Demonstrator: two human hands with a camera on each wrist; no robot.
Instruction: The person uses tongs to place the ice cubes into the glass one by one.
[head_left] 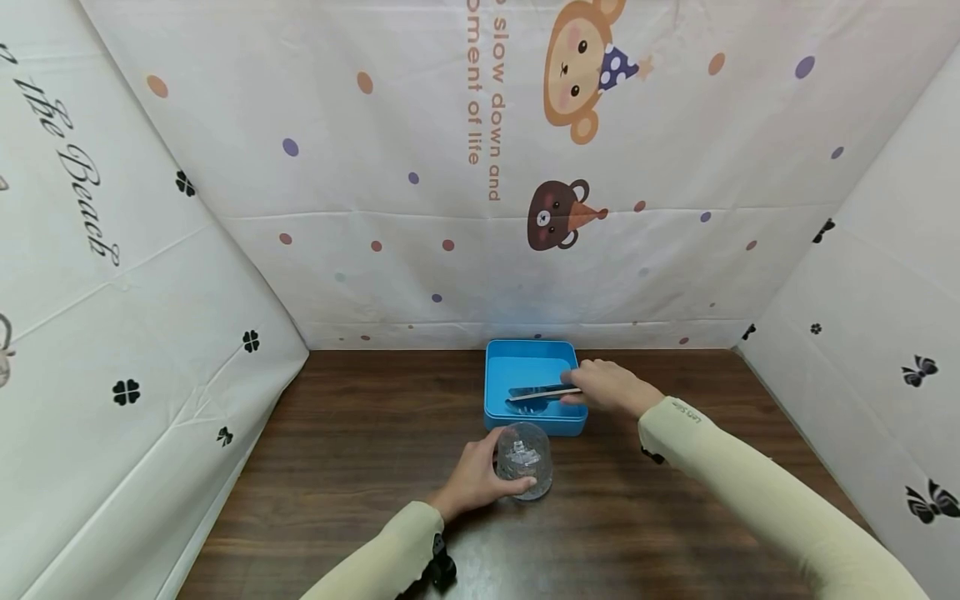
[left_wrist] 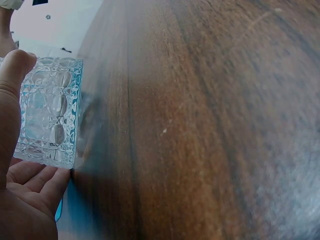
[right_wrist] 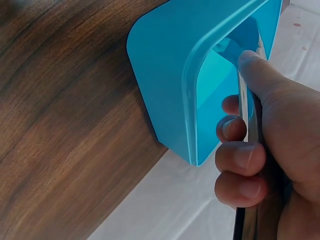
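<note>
A clear glass tumbler (head_left: 524, 461) with an embossed pattern is on the dark wooden table. My left hand (head_left: 476, 477) grips it from the side, thumb at the near side and fingers at the far side; the left wrist view shows the patterned wall of the tumbler (left_wrist: 47, 112) close up. Over the open blue box (head_left: 498, 367), my right hand (head_left: 607, 387) holds several pieces of shiny metal cutlery (head_left: 540, 393). Their ends point left inside the box's rim, one with a rounded, spoon-like end. In the right wrist view, fingers curl around the long handles (right_wrist: 254, 125).
The blue box stands at the back of the table (head_left: 360, 467), near a white printed cloth (head_left: 420, 275) that hangs behind. More white cloth (head_left: 862, 358) hangs along the right side and on the left. The tumbler sits just in front of the box.
</note>
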